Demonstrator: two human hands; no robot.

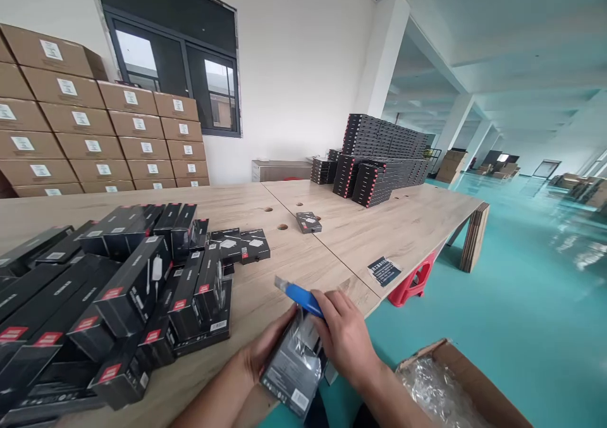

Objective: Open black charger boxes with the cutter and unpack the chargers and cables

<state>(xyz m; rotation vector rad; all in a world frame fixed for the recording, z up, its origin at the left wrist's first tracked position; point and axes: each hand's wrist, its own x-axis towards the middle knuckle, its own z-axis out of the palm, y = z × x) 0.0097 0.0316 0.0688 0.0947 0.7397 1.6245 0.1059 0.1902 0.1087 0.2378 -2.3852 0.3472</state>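
My left hand [268, 346] is closed on the left side of a dark retail box [291, 371] in clear plastic wrap. The box is tilted over the table's front edge, its printed back and white barcode label facing me. In my right hand [344, 330] is a blue utility knife [303, 298], its blade pointing up and left, above the box's top end. The fingers of that hand also rest close to the loose, shiny wrap; whether they pinch it is hidden.
Many black wrapped boxes [135, 282] are piled at left on the wooden table [332, 270]. Tall stacks of black boxes [379, 143] stand farther back. A carton of crumpled plastic [441, 390] sits at lower right, a red stool [412, 282] under the table, brown cartons [80, 118] by the wall.
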